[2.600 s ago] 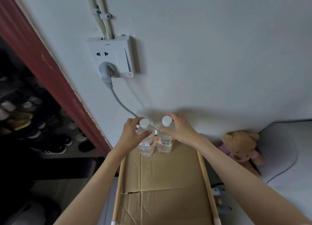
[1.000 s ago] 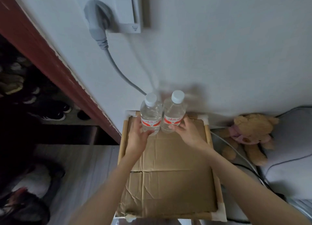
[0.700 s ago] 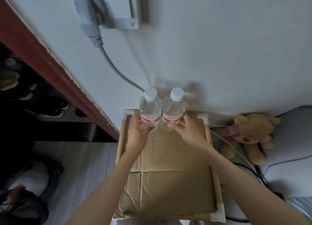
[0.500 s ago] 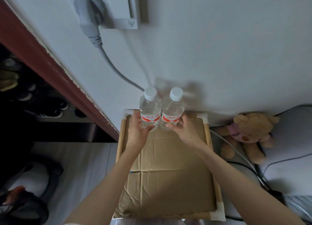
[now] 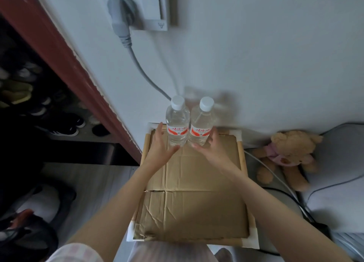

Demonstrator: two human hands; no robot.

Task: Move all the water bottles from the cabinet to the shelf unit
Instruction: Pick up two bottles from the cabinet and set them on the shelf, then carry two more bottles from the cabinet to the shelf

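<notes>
Two clear water bottles with white caps and red labels stand upright side by side at the back of the shelf unit's top, against the wall: the left bottle (image 5: 177,124) and the right bottle (image 5: 201,125). The shelf top (image 5: 197,192) is covered with brown cardboard inside a light wooden frame. My left hand (image 5: 160,144) is beside the left bottle's base with fingers straight and spread, its thumb just under the bottle. My right hand (image 5: 211,146) is in front of the right bottle's base, fingers relaxed. Neither hand grips a bottle.
A grey plug and cable (image 5: 126,37) hang from a white wall socket above the bottles. A teddy bear (image 5: 285,155) lies to the right on a grey cushion (image 5: 338,183). A dark shoe rack (image 5: 39,104) is at the left, behind a red door frame (image 5: 78,70).
Both hands have let go of the bottles and drawn back slightly with the fingers spread. The two bottles stand where they were set down.
</notes>
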